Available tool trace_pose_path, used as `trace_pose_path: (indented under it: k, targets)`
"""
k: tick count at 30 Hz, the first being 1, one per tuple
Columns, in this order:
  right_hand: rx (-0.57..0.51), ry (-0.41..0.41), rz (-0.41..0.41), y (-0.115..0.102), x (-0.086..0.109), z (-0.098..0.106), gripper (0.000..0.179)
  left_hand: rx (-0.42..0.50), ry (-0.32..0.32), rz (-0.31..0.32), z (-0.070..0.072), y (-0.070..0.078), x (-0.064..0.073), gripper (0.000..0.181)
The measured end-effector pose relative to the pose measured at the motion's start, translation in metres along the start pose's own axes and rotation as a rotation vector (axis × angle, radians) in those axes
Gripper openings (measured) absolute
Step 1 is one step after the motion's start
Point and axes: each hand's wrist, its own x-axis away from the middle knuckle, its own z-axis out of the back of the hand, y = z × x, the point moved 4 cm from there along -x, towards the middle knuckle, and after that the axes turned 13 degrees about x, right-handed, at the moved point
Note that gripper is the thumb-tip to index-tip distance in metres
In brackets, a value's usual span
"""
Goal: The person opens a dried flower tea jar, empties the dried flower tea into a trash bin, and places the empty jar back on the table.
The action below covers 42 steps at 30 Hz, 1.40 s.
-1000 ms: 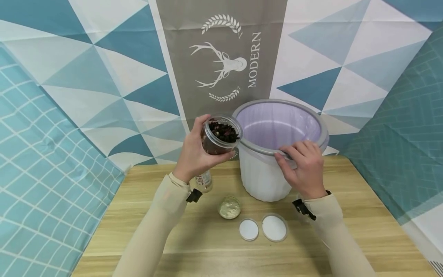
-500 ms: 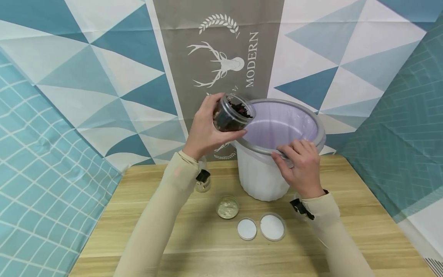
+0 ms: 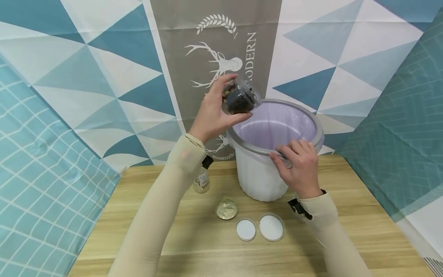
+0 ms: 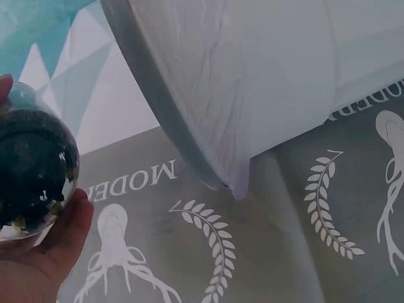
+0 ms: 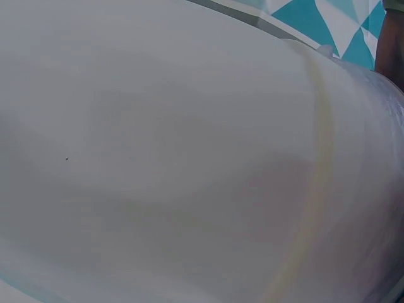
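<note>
In the head view my left hand (image 3: 214, 109) grips a clear jar (image 3: 240, 97) round its side. The jar holds dark, dried bits and is tipped over to the right, its mouth at the left part of the bin's rim. In the left wrist view the rounded base of the jar (image 4: 35, 170) shows, dark contents inside. The white bin (image 3: 261, 175) stands upright with a pale purple liner (image 3: 273, 125) folded over its grey rim. My right hand (image 3: 300, 165) holds the bin's near right rim, thumb outside. The bin's white wall (image 5: 158, 145) fills most of the right wrist view.
On the wooden table (image 3: 194, 246) lie a small white lid (image 3: 246, 229), a larger white lid (image 3: 271, 227) and a round gold-coloured piece (image 3: 226, 208). A clear bottle (image 3: 202, 182) stands partly behind my left sleeve. Patterned cloth (image 3: 304, 46) hangs behind the bin.
My left hand has risen and moved right, tipping the jar from nearly upright to steeply tilted beside the bin's opening. The right hand keeps its hold on the rim.
</note>
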Motion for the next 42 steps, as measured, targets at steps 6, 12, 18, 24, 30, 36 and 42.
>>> trace_pose_path:
  k: [6,12,18,24,30,36,42]
  targets:
    - [0.001,-0.004,-0.004,0.0,0.0,-0.001,0.057,-0.045,-0.058,0.006,-0.009,0.005,-0.008,0.096]
    - [0.001,-0.012,-0.005,-0.001,0.0,-0.001,0.057,-0.014,-0.102,-0.028,-0.016,0.006,-0.011,0.097]
    - [0.0,-0.01,-0.003,-0.001,-0.001,0.0,0.057,-0.033,-0.093,-0.073,-0.017,0.009,-0.013,0.087]
    - [0.004,-0.009,-0.001,-0.001,-0.002,0.001,0.057,0.043,-0.073,-0.121,-0.019,0.012,-0.013,0.084]
    - [-0.006,-0.007,-0.007,-0.001,-0.002,0.0,0.057,0.005,-0.097,-0.118,-0.017,0.013,-0.012,0.088]
    - [-0.01,-0.009,-0.007,-0.002,-0.003,0.0,0.057,-0.062,-0.101,-0.124,-0.018,0.012,-0.014,0.098]
    - [-0.012,-0.013,-0.01,-0.002,-0.002,0.001,0.058,-0.092,-0.099,-0.146,-0.019,0.013,-0.014,0.087]
